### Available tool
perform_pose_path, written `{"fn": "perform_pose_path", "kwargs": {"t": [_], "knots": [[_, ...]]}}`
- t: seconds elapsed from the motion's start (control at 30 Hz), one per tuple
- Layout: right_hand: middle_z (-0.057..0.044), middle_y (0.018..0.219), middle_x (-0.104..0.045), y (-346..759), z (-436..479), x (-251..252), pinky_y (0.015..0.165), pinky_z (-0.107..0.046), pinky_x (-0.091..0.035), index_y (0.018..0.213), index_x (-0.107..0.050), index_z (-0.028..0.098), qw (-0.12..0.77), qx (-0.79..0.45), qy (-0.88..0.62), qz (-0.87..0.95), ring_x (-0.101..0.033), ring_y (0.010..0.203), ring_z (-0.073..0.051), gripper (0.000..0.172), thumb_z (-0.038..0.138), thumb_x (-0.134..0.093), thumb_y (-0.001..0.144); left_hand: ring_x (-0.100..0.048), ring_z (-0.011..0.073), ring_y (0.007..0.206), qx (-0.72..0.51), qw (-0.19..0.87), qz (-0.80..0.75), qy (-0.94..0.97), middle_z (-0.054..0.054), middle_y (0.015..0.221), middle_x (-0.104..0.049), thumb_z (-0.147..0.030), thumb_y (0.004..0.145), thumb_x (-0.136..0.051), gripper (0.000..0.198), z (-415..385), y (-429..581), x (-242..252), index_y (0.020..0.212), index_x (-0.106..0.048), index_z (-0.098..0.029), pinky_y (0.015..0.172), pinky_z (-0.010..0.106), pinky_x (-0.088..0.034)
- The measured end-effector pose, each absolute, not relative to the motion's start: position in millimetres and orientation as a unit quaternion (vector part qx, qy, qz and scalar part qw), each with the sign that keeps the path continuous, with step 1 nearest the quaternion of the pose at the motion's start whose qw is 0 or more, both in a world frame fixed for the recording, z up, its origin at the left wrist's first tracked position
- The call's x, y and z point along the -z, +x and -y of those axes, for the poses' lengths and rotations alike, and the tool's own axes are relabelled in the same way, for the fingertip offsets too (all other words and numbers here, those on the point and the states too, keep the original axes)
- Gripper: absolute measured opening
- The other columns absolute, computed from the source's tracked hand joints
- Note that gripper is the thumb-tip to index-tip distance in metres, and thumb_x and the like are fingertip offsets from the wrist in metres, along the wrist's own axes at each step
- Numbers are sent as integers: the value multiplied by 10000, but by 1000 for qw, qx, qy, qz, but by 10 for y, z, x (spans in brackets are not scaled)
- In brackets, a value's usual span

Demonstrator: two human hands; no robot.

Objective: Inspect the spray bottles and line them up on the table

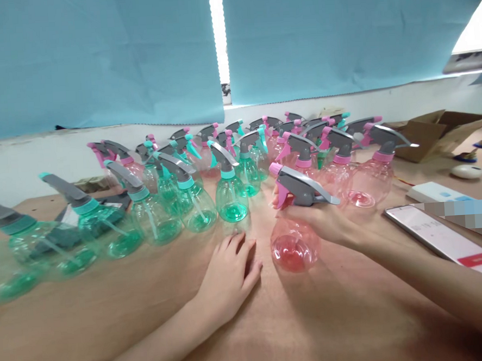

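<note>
Currently: right hand (325, 219) is wrapped around the neck of a pink spray bottle (294, 248), just under its grey trigger head, pink nozzle pointing left. The bottle is tilted, its round clear-pink body leaning toward the camera, base low over the brown worktop (315, 328); can't tell if it touches. It sits mid-view, in front of everything else.

Left hand (228, 279) holds nothing. It lies palm down, flat on the worktop with fingers loosely spread, just left of the pink spray bottle. Fingertips are near its body but apart.

Behind and left of the held bottle: a crowd of green spray bottles (231, 197), upright, grey triggers with teal collars. They run off to the far left, where they blur.

Behind and right of it: a group of pink bottles (364, 186), upright, same grey triggers, pink collars. Both colours mix further back.

Right of the held bottle: a phone (444, 239) lying flat, screen lit, red button showing. Just past the phone is a white box (432, 192), with a pixelated patch beside it. Further back right is an open cardboard box (434, 133).

Behind the lot: a blue curtain (95, 58) with a bright gap.
</note>
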State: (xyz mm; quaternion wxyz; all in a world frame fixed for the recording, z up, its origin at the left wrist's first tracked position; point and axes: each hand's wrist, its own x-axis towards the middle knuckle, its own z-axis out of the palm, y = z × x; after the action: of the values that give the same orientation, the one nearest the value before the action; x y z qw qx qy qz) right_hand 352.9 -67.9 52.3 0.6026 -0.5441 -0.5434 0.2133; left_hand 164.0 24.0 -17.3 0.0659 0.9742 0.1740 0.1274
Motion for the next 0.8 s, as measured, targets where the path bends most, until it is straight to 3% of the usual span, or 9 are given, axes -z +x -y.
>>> {"fn": "perform_pose_path", "kwargs": {"t": [0.1,0.17,0.27,0.57,0.8], "knots": [[32,709,-588,3561,652,-472,571,-300,-410,878,-603,254,582,-206,-563,550,-530,629,-151,248,149,-552,659,-482,325,1193,-131,64,-170,975,165,1290,-545,-297,942,-518,323,-245,1641,178,1215,-564,-132,976,501,-420],[20,773,-636,3578,634,-440,608,-317,-450,1052,-608,277,571,-201,-567,559,-588,687,-176,400,146,-535,681,-479,323,1196,-132,62,-168,975,161,1287,-548,-294,943,-514,317,-247,1641,181,1211,-564,-134,977,501,-419],[8,858,-665,3584,622,-417,643,-327,-477,1172,-585,289,567,-189,-563,571,-620,723,-179,497,140,-524,702,-473,324,1207,-135,61,-168,975,158,1291,-546,-293,944,-508,308,-245,1637,181,1204,-567,-140,979,503,-418],[25,752,-652,3586,623,-396,640,-345,-512,1210,-564,296,574,-183,-573,555,-639,709,-194,497,154,-565,733,-481,315,1199,-140,62,-169,974,147,1286,-551,-298,946,-492,294,-241,1639,170,1197,-558,-160,968,498,-425],[-27,1089,-685,3571,616,-423,826,-396,-527,1238,-560,287,588,-192,-546,566,-642,968,-226,541,116,-573,724,-481,329,1201,-137,65,-168,974,158,1287,-553,-298,943,-493,300,-238,1636,172,1199,-557,-154,965,516,-424]]}}
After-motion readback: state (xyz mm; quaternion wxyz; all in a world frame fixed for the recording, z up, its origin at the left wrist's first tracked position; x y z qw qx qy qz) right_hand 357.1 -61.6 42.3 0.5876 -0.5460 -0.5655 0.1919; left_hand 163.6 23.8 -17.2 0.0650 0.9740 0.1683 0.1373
